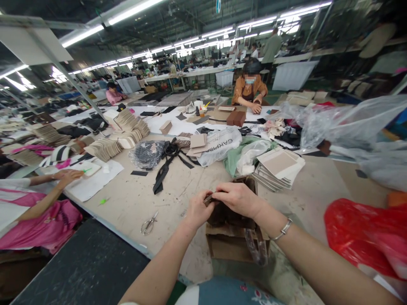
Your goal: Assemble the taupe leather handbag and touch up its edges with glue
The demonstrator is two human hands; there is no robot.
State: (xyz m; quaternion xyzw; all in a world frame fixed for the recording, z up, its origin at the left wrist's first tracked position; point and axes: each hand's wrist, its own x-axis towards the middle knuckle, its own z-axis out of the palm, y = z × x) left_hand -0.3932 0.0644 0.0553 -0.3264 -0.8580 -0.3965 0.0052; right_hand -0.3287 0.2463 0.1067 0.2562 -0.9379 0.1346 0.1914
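A dark brown bag (pixel 227 217) stands in front of me at the near side of the table, with a box-like tan part (pixel 226 246) below it. A strap wrapped in clear plastic (pixel 256 248) hangs down its near side. My left hand (pixel 199 208) is closed on the bag's upper left edge, thumb and fingers pinching the brown material. Close beside it, my right hand (pixel 238 198) pinches the same edge from above, wrist bent over the bag's opening. Scissors (pixel 149 223) lie on the table, left of my left hand.
Stacked panels (pixel 276 167) lie beyond the bag, beside green cloth (pixel 233 159). A red plastic bag (pixel 352 231) is at the right. A plastic-wrapped bundle (pixel 148 153) and black straps (pixel 163 169) lie farther left. Co-workers sit at left (pixel 34 212) and across (pixel 249 91).
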